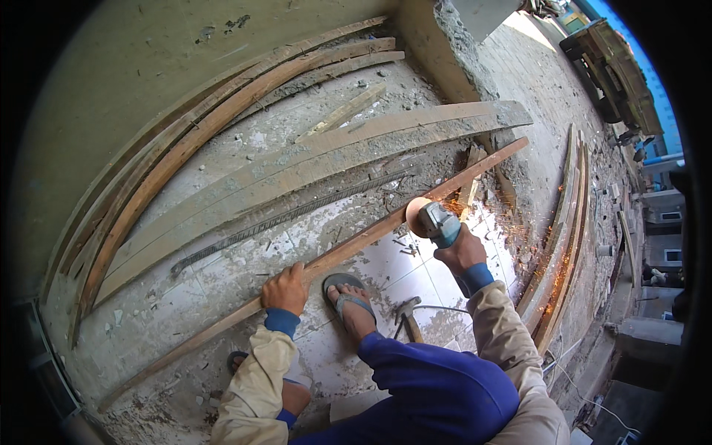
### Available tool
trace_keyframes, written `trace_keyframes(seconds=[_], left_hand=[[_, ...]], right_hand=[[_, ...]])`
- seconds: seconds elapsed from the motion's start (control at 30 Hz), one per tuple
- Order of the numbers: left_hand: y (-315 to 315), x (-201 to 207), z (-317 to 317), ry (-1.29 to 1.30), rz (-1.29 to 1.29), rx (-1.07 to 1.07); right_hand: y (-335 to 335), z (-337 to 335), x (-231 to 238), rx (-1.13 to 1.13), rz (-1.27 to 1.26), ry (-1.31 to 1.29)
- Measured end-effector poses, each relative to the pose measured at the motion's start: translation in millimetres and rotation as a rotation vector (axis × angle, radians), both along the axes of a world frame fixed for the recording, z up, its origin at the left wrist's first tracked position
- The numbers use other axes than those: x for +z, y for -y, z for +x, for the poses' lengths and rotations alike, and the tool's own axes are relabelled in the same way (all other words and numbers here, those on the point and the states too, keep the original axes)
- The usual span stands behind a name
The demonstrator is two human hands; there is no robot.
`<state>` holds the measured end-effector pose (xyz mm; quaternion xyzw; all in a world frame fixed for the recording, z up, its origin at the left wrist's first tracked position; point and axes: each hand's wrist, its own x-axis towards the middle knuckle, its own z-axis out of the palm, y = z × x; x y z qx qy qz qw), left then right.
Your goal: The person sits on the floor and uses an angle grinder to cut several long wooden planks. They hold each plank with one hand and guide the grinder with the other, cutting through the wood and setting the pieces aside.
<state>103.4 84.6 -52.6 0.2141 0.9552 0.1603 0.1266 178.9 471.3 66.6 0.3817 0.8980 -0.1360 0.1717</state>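
My right hand (461, 252) is closed around an angle grinder (439, 224) with a grey head and teal body. Its round disc (417, 216) meets a long reddish-brown wooden batten (356, 243), and orange sparks spray off to the right. The batten lies slantwise from lower left to upper right. Farther down its length, my left hand (285, 289) grips it with the fingers wrapped over the top. Beside the batten my sandalled foot (348, 300) rests on the tiles. A hammer (408, 319) lies right of that foot, near a dark cord.
Wide planks (297, 167) and long curved-looking boards (208, 126) lie beyond, along the wall. A ribbed steel bar bundle (289, 216) lies on the dusty tiles. More boards (567, 237) stretch out at right, where sparks land. A broken wall edge (460, 55) stands at the back.
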Motion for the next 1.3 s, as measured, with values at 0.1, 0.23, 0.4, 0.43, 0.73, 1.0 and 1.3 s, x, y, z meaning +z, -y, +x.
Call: trace_keyframes(seconds=[0.1,0.23,0.4,0.43,0.73,1.0,1.3], left_hand=[[-0.7,-1.9,1.0,-0.007,-0.032,0.004],[-2.2,-3.6,3.2,-0.051,-0.010,0.019],[-2.8,3.3,-4.6,0.012,-0.019,0.015],[-5.3,5.6,-7.7,0.028,-0.027,0.012],[-47.4,24.9,20.5,-0.149,0.045,0.021],[-37.6,31.1,9.2,0.076,0.109,-0.049],[123.5,23.9,-18.9,0.039,0.023,0.138]], right_hand=[[-9.4,5.8,-7.1,-0.096,0.068,0.020],[-45.1,21.5,1.2,-0.143,0.172,-0.064],[-52.8,42.9,-3.2,-0.186,0.153,-0.134],[-50.4,45.7,-7.3,-0.222,0.153,-0.124],[-51.8,72.8,-18.2,-0.356,0.126,-0.171],[-57.8,90.5,-27.5,-0.422,0.074,-0.175],[-66.4,98.3,-46.8,-0.348,0.078,-0.261]])
